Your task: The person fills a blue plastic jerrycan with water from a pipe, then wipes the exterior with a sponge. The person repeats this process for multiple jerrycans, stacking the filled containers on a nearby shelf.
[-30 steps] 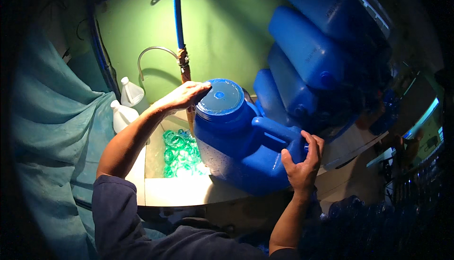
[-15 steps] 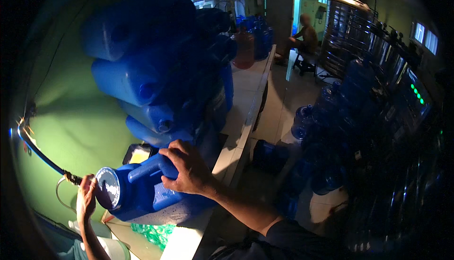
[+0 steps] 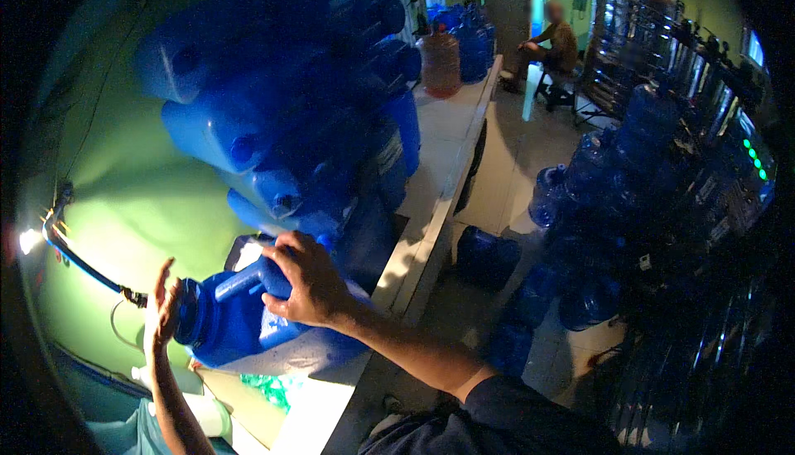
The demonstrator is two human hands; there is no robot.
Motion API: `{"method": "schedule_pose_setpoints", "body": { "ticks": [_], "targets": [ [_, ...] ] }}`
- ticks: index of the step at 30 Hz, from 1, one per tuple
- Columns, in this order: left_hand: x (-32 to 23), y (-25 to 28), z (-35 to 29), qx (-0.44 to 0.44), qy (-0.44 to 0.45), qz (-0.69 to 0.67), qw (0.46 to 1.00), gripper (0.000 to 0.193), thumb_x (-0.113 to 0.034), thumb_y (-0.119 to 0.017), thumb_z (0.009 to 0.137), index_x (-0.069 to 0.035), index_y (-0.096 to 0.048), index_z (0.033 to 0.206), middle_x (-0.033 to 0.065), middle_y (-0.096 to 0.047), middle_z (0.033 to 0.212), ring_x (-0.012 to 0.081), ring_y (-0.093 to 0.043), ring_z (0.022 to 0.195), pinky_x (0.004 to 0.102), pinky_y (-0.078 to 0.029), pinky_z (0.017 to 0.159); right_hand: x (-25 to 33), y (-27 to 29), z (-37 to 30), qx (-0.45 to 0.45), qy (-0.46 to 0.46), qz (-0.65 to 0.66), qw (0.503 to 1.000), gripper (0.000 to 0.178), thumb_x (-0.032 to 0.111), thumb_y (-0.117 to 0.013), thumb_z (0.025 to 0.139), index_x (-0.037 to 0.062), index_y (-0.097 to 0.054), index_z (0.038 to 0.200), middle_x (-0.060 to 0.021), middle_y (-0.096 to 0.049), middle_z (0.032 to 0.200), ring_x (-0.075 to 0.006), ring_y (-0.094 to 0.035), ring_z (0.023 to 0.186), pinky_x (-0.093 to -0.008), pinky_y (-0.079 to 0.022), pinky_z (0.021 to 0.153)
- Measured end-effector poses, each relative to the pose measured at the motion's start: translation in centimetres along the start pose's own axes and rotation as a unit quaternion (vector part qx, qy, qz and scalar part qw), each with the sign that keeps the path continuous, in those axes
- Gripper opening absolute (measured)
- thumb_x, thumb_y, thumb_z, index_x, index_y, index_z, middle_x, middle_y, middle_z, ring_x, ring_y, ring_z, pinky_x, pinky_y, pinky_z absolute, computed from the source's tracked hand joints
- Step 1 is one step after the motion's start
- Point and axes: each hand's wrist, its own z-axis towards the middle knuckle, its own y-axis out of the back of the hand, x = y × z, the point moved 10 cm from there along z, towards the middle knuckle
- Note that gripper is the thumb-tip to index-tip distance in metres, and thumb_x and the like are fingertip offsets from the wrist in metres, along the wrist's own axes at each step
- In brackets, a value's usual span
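A blue water jug (image 3: 224, 343) with a moulded handle lies tilted on the counter, its wide round end facing left. My right hand (image 3: 302, 277) is wrapped round the handle from above. My left hand (image 3: 164, 314) stands upright at the round end, fingers stretched out and palm turned to it; whether the palm touches it I cannot tell. Just left of that hand, the tip of a black hose or pipe (image 3: 95, 279) comes off the wall. Behind the jug rises a stack of large blue jugs (image 3: 273, 91) lying on their sides.
A white-tiled counter (image 3: 439, 182) runs away from me, with a reddish bottle (image 3: 440, 64) at its far end. On the floor at right stand several blue bottles (image 3: 588, 298). A seated person (image 3: 559, 45) is near a steel tank (image 3: 625, 33). Green plastic (image 3: 269, 389) lies below the jug.
My left hand's fingers have straightened and lifted upright at the round end. The jug has turned slightly, so its pale round face no longer shows. My right hand keeps the handle.
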Motion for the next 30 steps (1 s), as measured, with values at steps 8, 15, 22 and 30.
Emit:
{"method": "schedule_pose_setpoints", "body": {
  "ticks": [8,15,22,30],
  "targets": [
    [3.4,-1.7,-2.2,0.088,0.147,0.01,0.985,0.082,-0.052,-0.072,0.086,-0.002,-0.045,0.144,0.0224,-0.053,0.14,0.0321,-0.048,0.133,0.041,-0.037,0.112,-0.8,0.3,-0.9,0.063,0.015,0.044,0.997,0.088,0.039,-0.083,0.07,0.0031,-0.046,0.141,-0.0203,-0.05,0.131,-0.0364,-0.05,0.122,-0.0461,-0.037,0.106],
    [1.2,-1.3,-1.4,0.118,0.135,-0.092,0.98,0.073,-0.052,-0.072,0.088,0.0,-0.053,0.136,0.0133,-0.063,0.125,0.0219,-0.057,0.116,0.0365,-0.044,0.103,-0.4,1.6,-0.5,0.078,-0.031,-0.098,0.992,0.097,0.053,-0.084,0.069,0.0008,-0.044,0.142,-0.0221,-0.062,0.113,-0.0355,-0.062,0.102,-0.0463,-0.048,0.092],
    [1.3,-1.8,-2.1,0.103,0.104,-0.105,0.984,0.059,-0.048,-0.072,0.089,-0.001,-0.062,0.124,0.0106,-0.069,0.106,0.016,-0.061,0.1,0.0326,-0.05,0.091,5.2,-1.2,3.5,0.258,0.123,-0.245,0.926,0.095,0.053,-0.087,0.066,0.0101,-0.05,0.142,-0.0202,-0.057,0.125,-0.0371,-0.053,0.12,-0.0562,-0.035,0.102],
    [-4.4,-2.0,-2.6,0.075,-0.01,0.19,0.979,0.088,-0.064,-0.064,0.085,0.002,-0.046,0.141,0.021,-0.053,0.135,0.0378,-0.053,0.124,0.0448,-0.041,0.106,3.3,-12.9,2.5,0.545,0.168,-0.123,0.812,0.06,0.03,-0.069,0.091,0.0159,-0.046,0.145,-0.0131,-0.063,0.099,-0.0313,-0.069,0.076,-0.0398,-0.058,0.067]
  ]
}}
